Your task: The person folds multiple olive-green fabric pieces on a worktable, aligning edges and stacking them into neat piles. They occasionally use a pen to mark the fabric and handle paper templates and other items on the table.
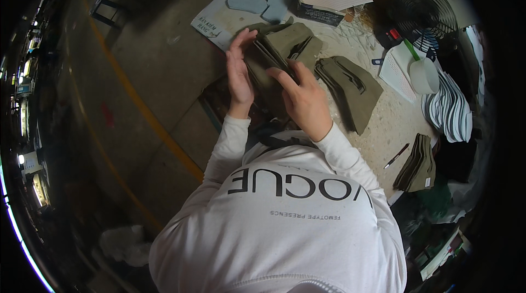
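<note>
In front of me a stack of olive-green fabric pieces (296, 39) is tilted over the table's near left edge, its layered edges toward my hands. My left hand (239, 74) stands upright along the left side of the stack, fingers stretched and held close together, palm facing right. My right hand (307, 98) is at the near side of the stack, thumb and fingers apart, fingertips at the cloth edges. I cannot tell how firmly they touch. Just right of it lies a second olive fabric bundle (353, 87) with a dark slit in its face.
Light-blue cut panels (249, 0) and a box with papers (320, 13) lie at the back. A black fan (422, 8), a white cup (423, 76), grey-white layered pieces (449, 107), a pen (396, 156) and another olive bundle (416, 167) are to the right.
</note>
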The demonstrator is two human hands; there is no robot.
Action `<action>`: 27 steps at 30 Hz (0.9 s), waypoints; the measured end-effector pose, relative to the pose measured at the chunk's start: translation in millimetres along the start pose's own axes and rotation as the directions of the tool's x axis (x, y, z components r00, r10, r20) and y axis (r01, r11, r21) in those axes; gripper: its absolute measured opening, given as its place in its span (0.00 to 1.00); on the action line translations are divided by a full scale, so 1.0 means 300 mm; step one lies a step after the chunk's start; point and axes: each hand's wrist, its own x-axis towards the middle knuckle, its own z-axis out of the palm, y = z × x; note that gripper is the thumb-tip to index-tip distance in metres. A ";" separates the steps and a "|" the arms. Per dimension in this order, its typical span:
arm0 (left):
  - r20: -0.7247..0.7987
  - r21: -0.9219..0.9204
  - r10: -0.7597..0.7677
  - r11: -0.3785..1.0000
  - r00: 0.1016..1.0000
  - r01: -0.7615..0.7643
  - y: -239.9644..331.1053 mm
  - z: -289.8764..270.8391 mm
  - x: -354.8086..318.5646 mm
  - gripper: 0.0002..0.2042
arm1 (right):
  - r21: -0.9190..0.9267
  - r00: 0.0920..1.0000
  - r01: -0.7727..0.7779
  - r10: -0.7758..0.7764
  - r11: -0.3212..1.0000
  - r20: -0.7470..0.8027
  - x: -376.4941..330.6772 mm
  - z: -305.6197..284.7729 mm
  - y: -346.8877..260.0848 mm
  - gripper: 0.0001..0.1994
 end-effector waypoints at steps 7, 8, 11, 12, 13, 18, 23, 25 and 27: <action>0.018 0.060 0.003 0.998 1.000 -0.005 0.000 0.005 0.003 0.31 | 0.252 0.972 -0.190 0.217 0.949 -0.085 -0.035 -0.072 0.035 0.21; 0.025 0.080 0.005 0.997 1.000 -0.007 0.001 0.005 0.002 0.31 | 0.232 0.953 -0.216 0.257 0.948 -0.162 -0.061 -0.093 0.061 0.21; 0.011 0.087 0.001 0.996 1.000 -0.002 0.002 0.007 0.003 0.30 | 0.203 0.862 -0.316 0.370 0.927 -0.345 -0.192 -0.161 0.179 0.24; 0.009 0.084 -0.008 0.996 1.000 0.007 0.001 0.007 0.004 0.30 | 0.193 0.819 -0.421 0.463 0.886 -0.338 -0.253 -0.176 0.225 0.25; 0.007 0.081 -0.013 0.997 1.000 0.013 0.001 0.006 0.004 0.30 | 0.272 0.773 -0.428 0.506 0.862 -0.384 -0.308 -0.175 0.280 0.25; 0.030 0.091 -0.044 0.995 0.999 0.041 -0.001 0.000 0.005 0.32 | 0.571 0.508 -0.589 0.812 0.572 -0.288 -0.544 -0.084 0.482 0.23; 0.047 0.105 -0.059 0.993 0.997 0.054 0.002 0.002 0.004 0.31 | 0.501 0.532 -0.606 0.783 0.617 -0.321 -0.565 -0.087 0.497 0.25; 0.023 0.081 -0.074 0.994 0.997 0.071 0.002 0.002 0.002 0.31 | -0.007 0.557 -0.767 0.661 0.641 -0.503 -0.508 -0.112 0.442 0.22; 0.047 0.118 -0.027 0.993 0.999 0.021 0.001 0.001 0.005 0.31 | -0.257 0.639 -0.735 0.512 0.628 -0.575 -0.426 -0.142 0.373 0.20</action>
